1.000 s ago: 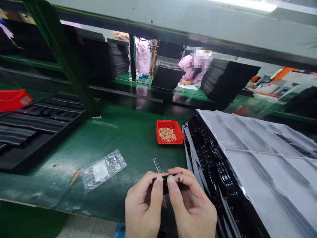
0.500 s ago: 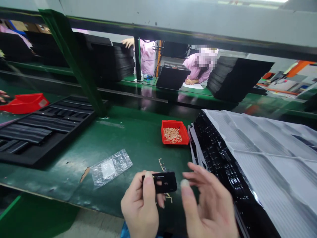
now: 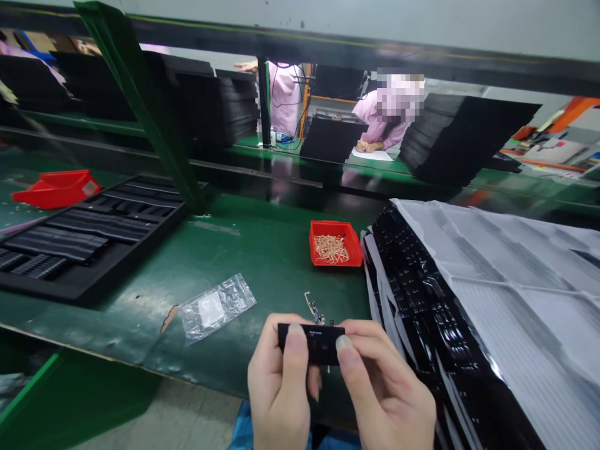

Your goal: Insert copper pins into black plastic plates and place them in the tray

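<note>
A small flat black part (image 3: 322, 350) is held level near the table's front edge. My left hand (image 3: 284, 381) grips its left end, thumb on top. The right end is pinched by my right hand (image 3: 384, 381), with the thumb against its face. Just beyond the part, small electronic pieces with a thin gold-coloured strip (image 3: 315, 309) lie on the green table, partly hidden by the part and my fingers. Farther back sits a red bin (image 3: 335, 261) holding many thin beige strips (image 3: 330, 248).
Left of my hands lies a clear plastic bag (image 3: 218, 309). A black tray (image 3: 89, 281) and another red bin (image 3: 59, 189) are at the left. Stacked white trays (image 3: 506, 281) with black pieces stand at the right. A person in pink (image 3: 384, 122) leans over paper across the bench.
My right hand has closed onto the right end of the black part, which now lies level between both hands. The view has shifted slightly, and a hand at the far left edge is gone.
</note>
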`<state>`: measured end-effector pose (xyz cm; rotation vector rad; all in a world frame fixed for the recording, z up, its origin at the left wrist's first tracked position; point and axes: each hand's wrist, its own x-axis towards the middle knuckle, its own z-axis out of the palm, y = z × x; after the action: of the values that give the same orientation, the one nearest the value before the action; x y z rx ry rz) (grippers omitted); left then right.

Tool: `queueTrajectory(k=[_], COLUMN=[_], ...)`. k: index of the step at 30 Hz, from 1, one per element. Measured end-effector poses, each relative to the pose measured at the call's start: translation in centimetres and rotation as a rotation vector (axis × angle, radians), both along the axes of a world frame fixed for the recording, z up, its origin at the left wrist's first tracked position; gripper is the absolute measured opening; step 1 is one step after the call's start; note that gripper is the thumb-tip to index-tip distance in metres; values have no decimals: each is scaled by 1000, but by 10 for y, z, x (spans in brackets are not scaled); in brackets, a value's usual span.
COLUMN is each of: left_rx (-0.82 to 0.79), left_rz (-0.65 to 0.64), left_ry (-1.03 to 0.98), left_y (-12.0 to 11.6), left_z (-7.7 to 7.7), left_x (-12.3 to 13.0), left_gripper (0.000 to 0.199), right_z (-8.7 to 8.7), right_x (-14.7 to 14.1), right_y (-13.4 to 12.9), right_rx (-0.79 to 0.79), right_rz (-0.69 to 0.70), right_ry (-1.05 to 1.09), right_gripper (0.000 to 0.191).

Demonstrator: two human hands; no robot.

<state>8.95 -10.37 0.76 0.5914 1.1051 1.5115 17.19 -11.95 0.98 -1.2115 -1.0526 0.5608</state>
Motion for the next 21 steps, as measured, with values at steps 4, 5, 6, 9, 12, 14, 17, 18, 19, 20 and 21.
queueTrajectory(k=[4,5,6,9,12,14,17,18,19,20,21], left_rx=[25,39,54,101,79,38,5,2,0,-2,-5], left_rz=[-41,-55,-74,-128,-80,-35,-87,-123,-152,-169,-171], left_ry=[194,236,276,370,434,453,430,416,408,408,419], left_y=[4,5,6,9,10,11,13,13,13,14,14], left_z=[-3,-3,-2,-1,-2,-2,-3,-3,-3,-3,-4], left_x=[-8,-11,-14,-20,-22,-21,-22,-23,-24,-25,-25], left_gripper=[50,46,41,31,34,40,50,52,53,54,53], right_z=[-1,-2,-2,-3,-3,-3,-5,-6,-8,-9,-11], right_x=[2,2,3,9,19,25,32,33,34,34,34], right_y=[-2,-2,-2,0,3,5,7,7,7,7,8], right_rx=[14,26,42,99,164,194,216,209,194,175,155], right_rz=[27,31,39,76,170,220,218,204,179,145,102], right_ry=[-78,-109,-144,-268,-434,-526,-640,-674,-696,-704,-696], right_gripper=[19,19,18,17,17,17,14,13,12,9,6])
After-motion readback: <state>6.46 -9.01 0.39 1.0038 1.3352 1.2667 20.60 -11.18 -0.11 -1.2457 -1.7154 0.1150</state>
